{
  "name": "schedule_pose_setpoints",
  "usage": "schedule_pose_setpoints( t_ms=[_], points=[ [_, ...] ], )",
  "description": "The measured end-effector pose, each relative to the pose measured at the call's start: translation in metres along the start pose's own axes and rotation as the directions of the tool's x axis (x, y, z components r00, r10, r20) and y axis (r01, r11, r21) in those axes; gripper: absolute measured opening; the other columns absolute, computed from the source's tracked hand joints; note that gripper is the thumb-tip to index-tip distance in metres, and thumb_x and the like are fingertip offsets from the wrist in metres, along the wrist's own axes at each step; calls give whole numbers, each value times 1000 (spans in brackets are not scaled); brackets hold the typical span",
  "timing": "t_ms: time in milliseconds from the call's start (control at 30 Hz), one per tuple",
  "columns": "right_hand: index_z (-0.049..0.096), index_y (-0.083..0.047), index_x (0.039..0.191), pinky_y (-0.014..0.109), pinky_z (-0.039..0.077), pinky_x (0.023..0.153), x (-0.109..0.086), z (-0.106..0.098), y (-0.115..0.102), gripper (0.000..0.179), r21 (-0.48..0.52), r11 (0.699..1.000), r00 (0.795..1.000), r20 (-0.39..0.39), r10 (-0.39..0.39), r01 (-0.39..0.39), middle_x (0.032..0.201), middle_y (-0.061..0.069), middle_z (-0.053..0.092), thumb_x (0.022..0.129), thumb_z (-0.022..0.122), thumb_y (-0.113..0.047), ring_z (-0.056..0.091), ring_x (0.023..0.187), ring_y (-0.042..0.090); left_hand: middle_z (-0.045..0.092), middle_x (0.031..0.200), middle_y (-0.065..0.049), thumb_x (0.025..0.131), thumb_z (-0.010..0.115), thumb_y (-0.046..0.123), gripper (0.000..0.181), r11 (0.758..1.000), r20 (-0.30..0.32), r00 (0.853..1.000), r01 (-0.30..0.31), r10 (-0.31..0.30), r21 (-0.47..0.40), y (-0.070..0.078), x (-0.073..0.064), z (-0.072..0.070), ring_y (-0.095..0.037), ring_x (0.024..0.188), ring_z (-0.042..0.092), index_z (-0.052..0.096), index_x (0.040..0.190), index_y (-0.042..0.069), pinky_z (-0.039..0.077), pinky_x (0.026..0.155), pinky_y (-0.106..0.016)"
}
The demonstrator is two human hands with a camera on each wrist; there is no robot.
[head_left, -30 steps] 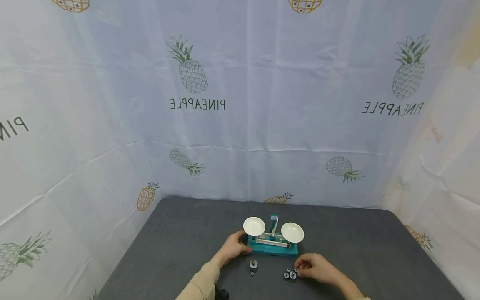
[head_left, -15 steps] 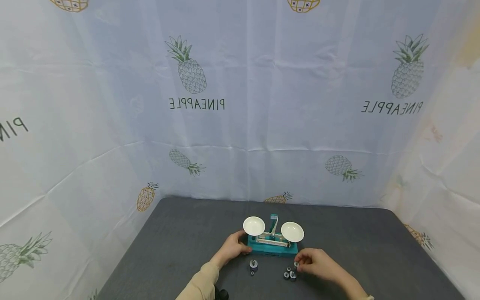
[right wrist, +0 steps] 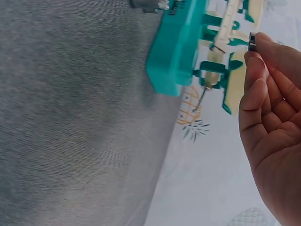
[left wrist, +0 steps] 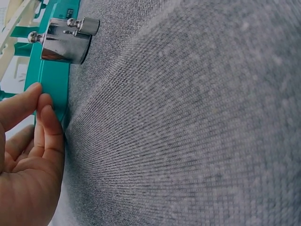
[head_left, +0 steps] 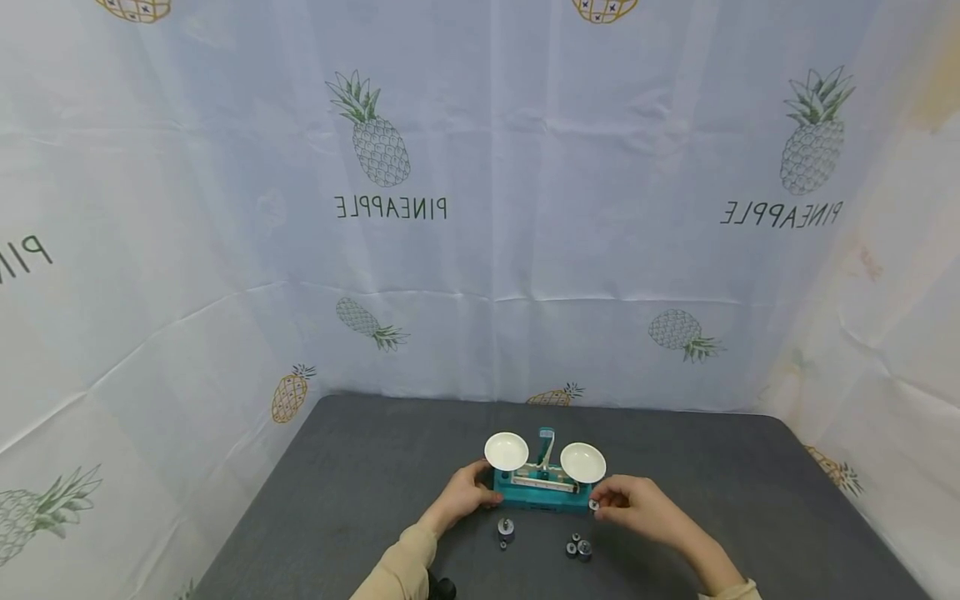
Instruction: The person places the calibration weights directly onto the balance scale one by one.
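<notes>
A teal balance scale (head_left: 543, 500) with a white left pan (head_left: 506, 451) and a white right pan (head_left: 583, 462) stands on the dark table. My left hand (head_left: 459, 493) grips the left end of its base (left wrist: 52, 80), thumb in front and fingers curled behind. Between thumb and fingertips, my right hand (head_left: 643, 506) pinches a small metal weight (right wrist: 252, 42), raised close to the right pan's near side. In front of the scale sit a large metal weight (head_left: 506, 527) and a tiny one (head_left: 503, 545). Farther right, three weights (head_left: 584, 549) stand close together.
The dark grey table (head_left: 375, 458) reaches back to a pineapple-print cloth (head_left: 525, 250), which also hangs along both sides. A black rounded object (head_left: 446, 588) shows at the bottom edge, beside the left sleeve (head_left: 401, 567).
My right hand has lifted the small weight from the right-hand group and carried it up and away towards the right pan. The left hand stays on the scale's base.
</notes>
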State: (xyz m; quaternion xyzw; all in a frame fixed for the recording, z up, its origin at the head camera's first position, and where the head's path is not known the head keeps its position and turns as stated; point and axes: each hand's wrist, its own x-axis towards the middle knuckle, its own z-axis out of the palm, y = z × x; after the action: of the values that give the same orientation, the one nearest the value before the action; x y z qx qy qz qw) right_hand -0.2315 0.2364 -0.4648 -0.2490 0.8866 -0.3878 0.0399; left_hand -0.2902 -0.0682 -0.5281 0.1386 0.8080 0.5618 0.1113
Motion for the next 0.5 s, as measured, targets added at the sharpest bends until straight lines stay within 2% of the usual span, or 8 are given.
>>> schedule_pose_setpoints(
  t_ms=[233, 500],
  points=[
    [67, -9, 97, 22, 47, 59, 6, -10, -9, 20, 1, 1000, 999, -36, 24, -24, 82, -3, 65, 85, 67, -25, 56, 69, -1, 66, 75, -11, 75, 71, 4, 63, 1000, -1, 1000, -9, 9, 9, 1, 0, 0, -9, 62, 56, 43, 129, -13, 46, 58, -26],
    [67, -13, 100, 23, 46, 59, 19, -16, -10, 20, -29, 994, 988, -110, 104, -108, 83, -1, 63, 84, 67, -26, 53, 68, 0, 68, 77, -15, 75, 70, 3, 64, 1000, -6, 1000, -14, 14, 19, 0, 0, 0, -9, 63, 58, 42, 130, -13, 47, 58, -26]
  ],
)
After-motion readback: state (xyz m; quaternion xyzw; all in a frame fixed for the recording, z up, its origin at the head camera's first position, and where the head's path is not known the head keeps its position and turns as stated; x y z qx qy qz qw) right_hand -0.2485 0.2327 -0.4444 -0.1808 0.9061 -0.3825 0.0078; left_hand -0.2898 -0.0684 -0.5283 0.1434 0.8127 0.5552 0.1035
